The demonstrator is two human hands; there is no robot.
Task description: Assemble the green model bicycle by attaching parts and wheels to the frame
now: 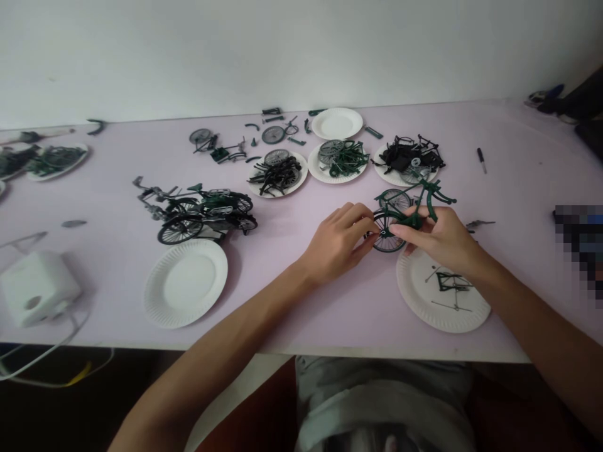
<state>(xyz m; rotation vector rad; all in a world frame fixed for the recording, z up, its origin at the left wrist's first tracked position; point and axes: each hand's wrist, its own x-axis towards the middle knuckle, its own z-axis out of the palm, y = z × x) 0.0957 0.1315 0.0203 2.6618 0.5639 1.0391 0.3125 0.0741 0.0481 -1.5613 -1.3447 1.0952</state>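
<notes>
My right hand (pixel 436 238) is closed around a dark green model bicycle frame (pixel 414 216), its thumb beside the hub. A black spoked wheel (pixel 389 242) sits at the frame's end on the left. At that wheel's left edge, my left hand (pixel 342 238) pinches with thumb and fingers; the exact spot of its grip is partly hidden. Just behind the wheel is another spoked wheel (pixel 396 198); whether it is attached I cannot tell. Below my right hand, a white paper plate (pixel 414 301) bears a black rack-like part (pixel 452 281) and thin rods.
Assembled model bicycles (pixel 202 210) stand at the left behind a bare paper plate (pixel 188 282). Plates of black parts (pixel 277 172), green parts (pixel 348 157) and more black parts (pixel 409 154) line the back. A screwdriver (pixel 481 160) lies right; a white box (pixel 38 289) is far left.
</notes>
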